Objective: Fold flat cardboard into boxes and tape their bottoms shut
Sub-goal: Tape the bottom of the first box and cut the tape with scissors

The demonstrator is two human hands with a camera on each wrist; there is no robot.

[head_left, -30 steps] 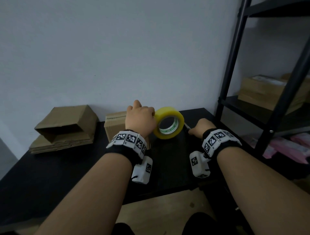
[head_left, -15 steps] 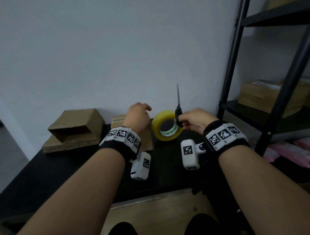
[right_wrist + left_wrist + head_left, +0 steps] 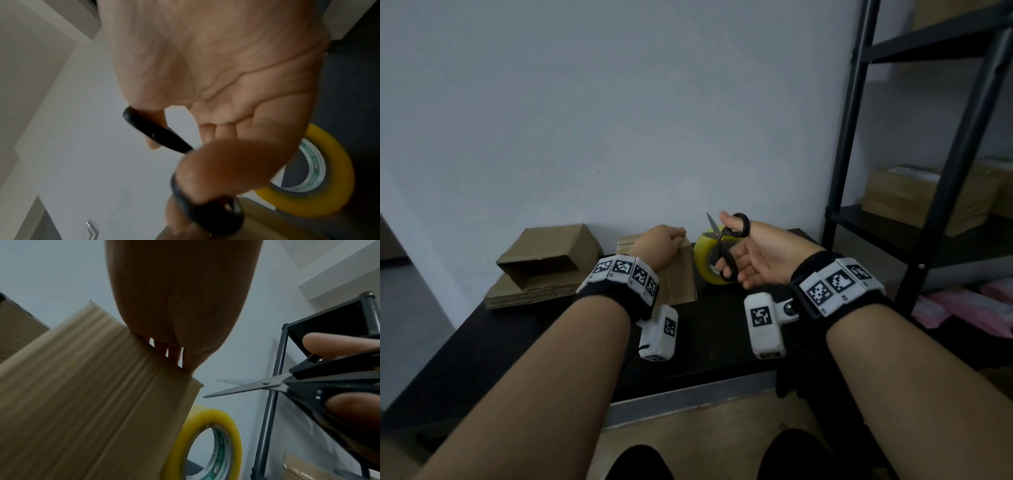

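Observation:
A small folded cardboard box (image 3: 681,274) (image 3: 92,402) stands on the black table (image 3: 551,342) near the wall. My left hand (image 3: 659,245) (image 3: 176,340) rests on top of it, fingers curled over its far top edge. A yellow roll of tape (image 3: 705,260) (image 3: 213,443) (image 3: 320,178) stands on edge just right of the box. My right hand (image 3: 750,253) (image 3: 205,113) holds black-handled scissors (image 3: 726,250) (image 3: 287,386) above the roll, thumb and fingers through the loops, blades slightly apart and pointing toward the box.
A stack of flat cardboard with a half-opened box on top (image 3: 544,263) lies at the back left of the table. A black metal shelf (image 3: 928,171) with cardboard boxes (image 3: 921,198) stands at the right. The wall is close behind.
My right hand picked the scissors up from the table, raised them and turned palm up with fingers in the loops. My left hand let go of the tape roll and settled on the box.

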